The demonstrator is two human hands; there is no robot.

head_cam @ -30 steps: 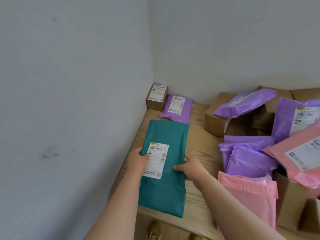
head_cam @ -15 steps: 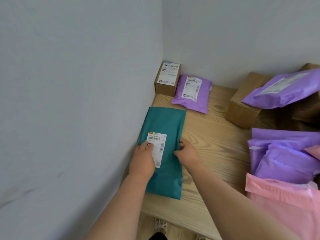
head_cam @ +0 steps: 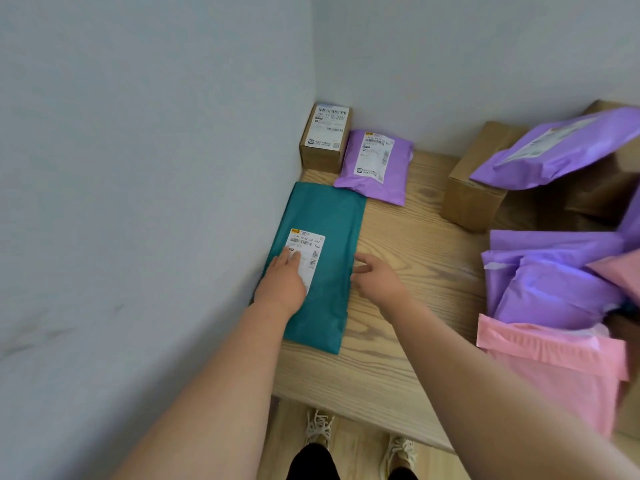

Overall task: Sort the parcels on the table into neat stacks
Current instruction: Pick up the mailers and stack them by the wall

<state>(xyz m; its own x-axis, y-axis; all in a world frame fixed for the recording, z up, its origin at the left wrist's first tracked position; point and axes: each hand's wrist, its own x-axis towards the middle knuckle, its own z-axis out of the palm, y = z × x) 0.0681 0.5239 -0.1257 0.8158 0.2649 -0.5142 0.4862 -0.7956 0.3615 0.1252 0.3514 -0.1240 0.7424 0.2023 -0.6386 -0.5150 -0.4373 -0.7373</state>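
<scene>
Now the teal parcel (head_cam: 329, 216) lies flat along the counter's (head_cam: 415, 258) left edge. The left grip (head_cam: 282, 285) presses it, fingers straight; the right grip (head_cam: 377, 278) is loose and empty beside it. Slick plastic could skid askew on release.

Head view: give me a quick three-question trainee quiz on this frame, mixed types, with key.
1. True or false: the teal mailer lies flat on the table beside the wall.
2. What stands in the far corner? A: pink mailer. B: small box. C: bottle.
3. Short answer: which hand rests on the teal mailer's label?
Key: 1 true; 2 B; 3 the left hand.
</scene>
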